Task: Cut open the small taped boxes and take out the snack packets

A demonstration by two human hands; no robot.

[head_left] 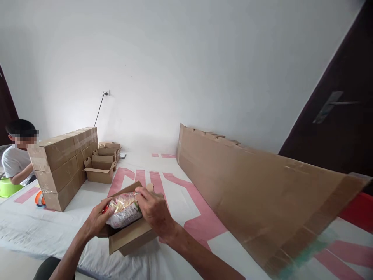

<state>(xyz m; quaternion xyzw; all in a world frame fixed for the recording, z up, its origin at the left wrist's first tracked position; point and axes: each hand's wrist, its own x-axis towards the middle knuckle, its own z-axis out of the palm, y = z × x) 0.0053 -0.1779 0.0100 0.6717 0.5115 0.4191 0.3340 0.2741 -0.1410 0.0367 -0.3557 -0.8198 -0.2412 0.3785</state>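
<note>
You are holding a packet in an open box near the sheet's front edge, left hand curling round its end, right hand clasping its top.

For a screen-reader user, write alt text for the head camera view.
The left hand and right hand hold a plastic food packet in the opening of a small cardboard box on a white-and-pink sheet. Stacked taped cartons and another person are at left; a long cardboard panel stands at right.
</note>
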